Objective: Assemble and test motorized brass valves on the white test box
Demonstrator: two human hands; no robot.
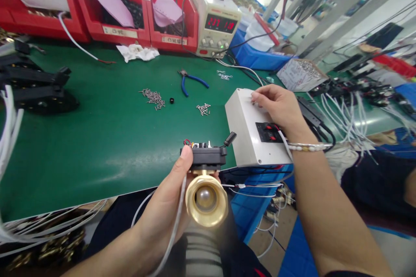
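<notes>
My left hand (pixel 169 205) is closed around a brass valve (pixel 206 200) topped by a black actuator body (pixel 208 155), held up over the near edge of the green bench mat (pixel 107 138); a white wire runs down from it past my wrist. My right hand (pixel 277 106) rests on top of a white switch box (pixel 250 130), fingers curled and pressing at its far top face, above two red rocker switches (pixel 269 132). A bracelet sits on that wrist.
Small heaps of screws (pixel 153 97) and blue-handled pliers (pixel 190 81) lie mid-bench. A bench power supply (pixel 217 24) and red parts bins (pixel 126 6) line the back. Black fixtures (pixel 35 86) stand at left; white cable bundles (pixel 349 121) lie at right.
</notes>
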